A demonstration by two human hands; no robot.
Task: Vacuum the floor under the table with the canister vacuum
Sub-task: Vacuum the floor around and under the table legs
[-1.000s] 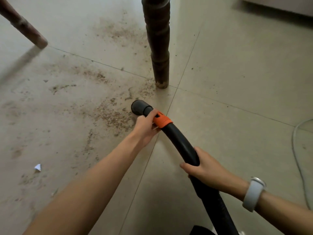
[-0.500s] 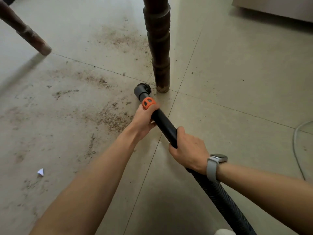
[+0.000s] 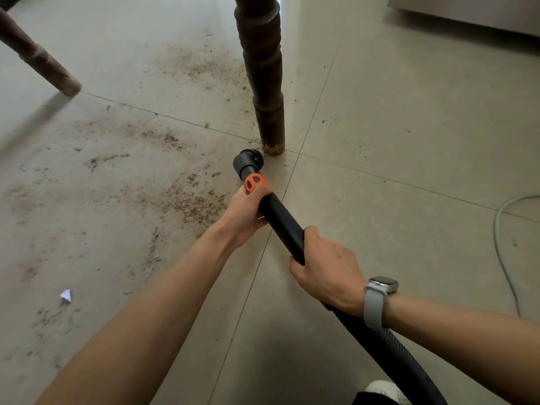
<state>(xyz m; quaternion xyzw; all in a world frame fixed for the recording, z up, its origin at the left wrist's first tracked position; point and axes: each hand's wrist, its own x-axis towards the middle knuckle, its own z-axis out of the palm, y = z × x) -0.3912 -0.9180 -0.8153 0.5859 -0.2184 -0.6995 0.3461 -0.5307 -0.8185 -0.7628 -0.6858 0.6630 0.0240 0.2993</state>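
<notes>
A black vacuum hose (image 3: 285, 222) with an orange collar (image 3: 254, 182) runs from the lower right toward the floor. Its round brush nozzle (image 3: 248, 162) rests on the tiles right beside the foot of a dark turned table leg (image 3: 267, 92). My left hand (image 3: 245, 213) grips the hose just behind the orange collar. My right hand (image 3: 327, 270), with a grey watch on the wrist, grips the hose lower down, where the ribbed section begins. Brown crumbs and dirt (image 3: 187, 200) lie scattered on the beige tiles left of the nozzle.
A second wooden leg (image 3: 43, 65) slants in at the upper left. A small white paper scrap (image 3: 66, 296) lies at lower left. A grey cable (image 3: 501, 247) curves along the right edge. Pale furniture (image 3: 467, 13) stands at the upper right.
The nozzle has moved forward from the crumb patch to the foot of the table leg. My right hand slid up the hose and turned over, so the watch now faces up.
</notes>
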